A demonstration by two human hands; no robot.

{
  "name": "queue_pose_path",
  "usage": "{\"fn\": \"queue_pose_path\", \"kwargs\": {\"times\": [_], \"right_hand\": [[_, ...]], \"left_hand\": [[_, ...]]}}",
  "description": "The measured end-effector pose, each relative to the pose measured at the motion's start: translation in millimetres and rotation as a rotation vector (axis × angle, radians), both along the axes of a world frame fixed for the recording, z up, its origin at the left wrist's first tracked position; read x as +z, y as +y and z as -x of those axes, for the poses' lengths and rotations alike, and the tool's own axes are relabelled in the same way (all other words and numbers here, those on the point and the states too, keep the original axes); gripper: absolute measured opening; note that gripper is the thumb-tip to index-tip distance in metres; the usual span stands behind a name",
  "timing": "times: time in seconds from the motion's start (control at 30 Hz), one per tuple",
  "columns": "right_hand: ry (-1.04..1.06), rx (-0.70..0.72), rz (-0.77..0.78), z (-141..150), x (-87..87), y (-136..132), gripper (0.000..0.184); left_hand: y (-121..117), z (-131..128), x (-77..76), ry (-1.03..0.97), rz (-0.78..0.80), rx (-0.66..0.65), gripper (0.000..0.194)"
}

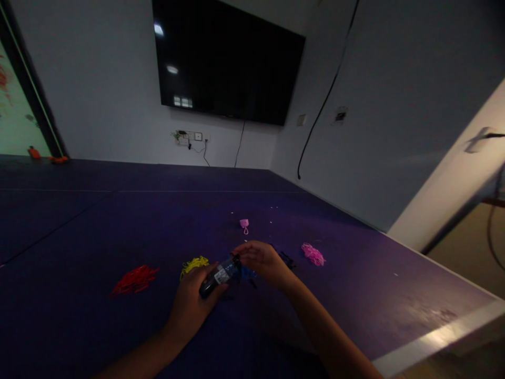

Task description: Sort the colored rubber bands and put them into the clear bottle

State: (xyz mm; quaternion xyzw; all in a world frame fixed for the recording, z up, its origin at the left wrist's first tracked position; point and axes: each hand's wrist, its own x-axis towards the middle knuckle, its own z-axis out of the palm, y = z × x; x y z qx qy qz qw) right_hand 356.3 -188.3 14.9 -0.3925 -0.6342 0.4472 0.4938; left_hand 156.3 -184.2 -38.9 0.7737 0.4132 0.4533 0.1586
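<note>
My left hand (pixel 192 305) is closed around a small clear plastic bottle (pixel 219 276) with a white label, held tilted low over the dark purple table (pixel 98 295). My right hand (pixel 261 261) is closed at the bottle's mouth, its fingertips pinched there on something I cannot make out. A bit of blue material (pixel 248 273) shows just under my right hand.
Small heaps of thin loops lie around my hands: red (pixel 134 279) to the left, yellow (pixel 193 264) behind my left hand, pink (pixel 313 254) to the right, a small pink piece (pixel 244 225) further back. A dark screen (pixel 224 60) hangs on the far wall.
</note>
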Motion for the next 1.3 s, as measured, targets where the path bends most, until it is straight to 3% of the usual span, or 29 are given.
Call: {"fn": "queue_pose_path", "kwargs": {"times": [0.33,0.6,1.13,1.3], "right_hand": [[0.114,-0.167,0.019,9.0,-11.8,7.2,0.025],[0.095,-0.162,0.01,9.9,-18.1,9.8,0.031],[-0.068,-0.06,-0.201,8.1,-4.3,1.3,0.029],[-0.223,-0.235,-0.301,8.1,1.8,-3.0,0.028]], "left_hand": [[-1.1,-0.3,2.7,0.043,-0.01,0.001,0.035],[0.1,-0.3,0.7,0.042,-0.032,-0.012,0.035],[-0.9,0.0,3.1,-0.063,0.07,-0.014,0.038],[-0.4,0.2,2.3,-0.082,0.069,-0.003,0.039]]}}
